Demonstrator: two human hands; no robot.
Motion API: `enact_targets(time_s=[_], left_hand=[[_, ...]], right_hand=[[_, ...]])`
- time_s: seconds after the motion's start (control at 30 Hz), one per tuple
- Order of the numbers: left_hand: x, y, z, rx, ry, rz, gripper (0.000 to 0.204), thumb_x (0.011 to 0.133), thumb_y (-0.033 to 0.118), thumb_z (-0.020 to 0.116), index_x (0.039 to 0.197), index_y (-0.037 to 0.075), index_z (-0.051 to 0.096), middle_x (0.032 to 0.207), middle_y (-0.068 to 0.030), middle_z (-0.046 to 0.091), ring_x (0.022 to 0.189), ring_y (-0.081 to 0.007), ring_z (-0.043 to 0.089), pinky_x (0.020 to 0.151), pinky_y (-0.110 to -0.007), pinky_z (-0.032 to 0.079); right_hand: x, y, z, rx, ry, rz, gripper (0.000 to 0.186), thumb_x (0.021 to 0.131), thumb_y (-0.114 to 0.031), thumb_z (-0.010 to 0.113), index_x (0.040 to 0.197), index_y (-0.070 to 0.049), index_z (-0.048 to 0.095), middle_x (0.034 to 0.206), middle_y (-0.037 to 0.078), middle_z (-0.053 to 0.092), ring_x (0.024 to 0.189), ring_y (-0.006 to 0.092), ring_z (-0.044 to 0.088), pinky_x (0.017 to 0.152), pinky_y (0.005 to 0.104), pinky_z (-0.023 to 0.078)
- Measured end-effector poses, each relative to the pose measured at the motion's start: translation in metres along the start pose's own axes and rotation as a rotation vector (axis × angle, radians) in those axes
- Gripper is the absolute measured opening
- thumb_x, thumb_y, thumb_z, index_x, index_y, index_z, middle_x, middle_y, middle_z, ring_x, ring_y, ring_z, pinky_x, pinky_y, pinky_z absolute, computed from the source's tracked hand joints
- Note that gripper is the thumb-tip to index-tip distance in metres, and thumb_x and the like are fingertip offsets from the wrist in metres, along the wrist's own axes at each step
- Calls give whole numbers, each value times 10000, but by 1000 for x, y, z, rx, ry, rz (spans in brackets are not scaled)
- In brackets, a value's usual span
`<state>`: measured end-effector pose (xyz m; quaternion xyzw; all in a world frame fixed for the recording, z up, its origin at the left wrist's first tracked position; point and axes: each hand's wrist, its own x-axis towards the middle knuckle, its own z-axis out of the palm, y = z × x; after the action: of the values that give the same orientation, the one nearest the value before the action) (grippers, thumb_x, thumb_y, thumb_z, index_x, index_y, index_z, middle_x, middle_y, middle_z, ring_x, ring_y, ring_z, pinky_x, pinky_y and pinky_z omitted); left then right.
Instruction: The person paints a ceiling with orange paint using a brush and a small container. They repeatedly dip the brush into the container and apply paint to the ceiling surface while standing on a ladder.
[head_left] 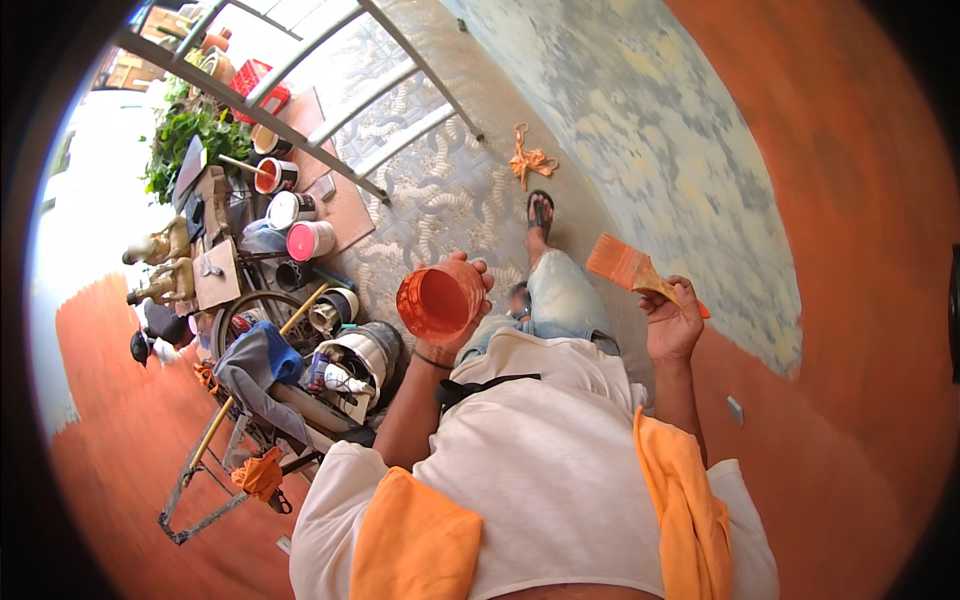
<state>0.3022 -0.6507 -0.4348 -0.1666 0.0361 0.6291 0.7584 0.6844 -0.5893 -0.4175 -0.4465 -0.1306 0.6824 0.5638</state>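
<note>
My left hand (468, 325) grips an orange-red plastic cup (433, 303) tipped toward me, its inside coated in orange paint, in front of my waist. My right hand (672, 322) holds a wide paintbrush (620, 262) with orange-stained bristles pointing up to the left. Beyond the brush a pale, grey-mottled surface (650, 110) borders orange-red painted areas (840, 300). An orange cloth (675, 480) hangs over my shirt.
A metal ladder (355, 135) stands upper left over patterned paving (350, 250). Paint buckets (309, 241), a plant (190, 140), a red crate (255, 85) and a bicycle frame (200, 470) with rags crowd the left. An orange rag (530, 160) lies beyond my foot.
</note>
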Motion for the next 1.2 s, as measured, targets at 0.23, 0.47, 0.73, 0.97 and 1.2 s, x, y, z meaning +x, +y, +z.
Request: enact_targets(time_s=[0.23,0.47,0.73,0.97,1.2], left_hand=[[50,47,33,52,15,153,640,1060,533,608,1499,70,558,1419,-241,577,1307,-426,577,969,-586,610],[128,84,57,20,-19,212,614,1044,505,636,1506,106,576,1413,-204,576,1323,-379,544,954,-534,588],[205,136,109,-9,-12,111,643,1038,540,644,1493,90,582,1418,-214,573,1297,-398,557,940,-522,589],[294,236,156,74,-53,-70,671,1079,546,569,1494,20,528,1428,-290,557,1305,-485,578,956,-621,612],[335,316,189,75,-31,-139,667,1082,539,561,1489,12,516,1417,-331,574,1328,-519,582,958,-656,613]], right_hand=[[113,-7,64,-89,-43,83,211,1055,-249,601,1174,-77,631,1068,134,767,973,290,772,794,386,605],[186,-24,116,-186,-59,120,211,1034,-235,608,1166,-72,618,1064,136,756,956,291,768,801,388,597],[242,-9,177,-233,-8,126,210,1024,-221,607,1169,-69,615,1071,134,751,953,283,759,808,384,592],[287,15,254,-212,93,-12,207,1021,-204,598,1171,-62,608,1083,128,735,951,281,752,798,399,601],[313,31,324,-168,175,-52,200,1026,-170,584,1178,-40,593,1089,118,702,954,293,746,777,418,607]])
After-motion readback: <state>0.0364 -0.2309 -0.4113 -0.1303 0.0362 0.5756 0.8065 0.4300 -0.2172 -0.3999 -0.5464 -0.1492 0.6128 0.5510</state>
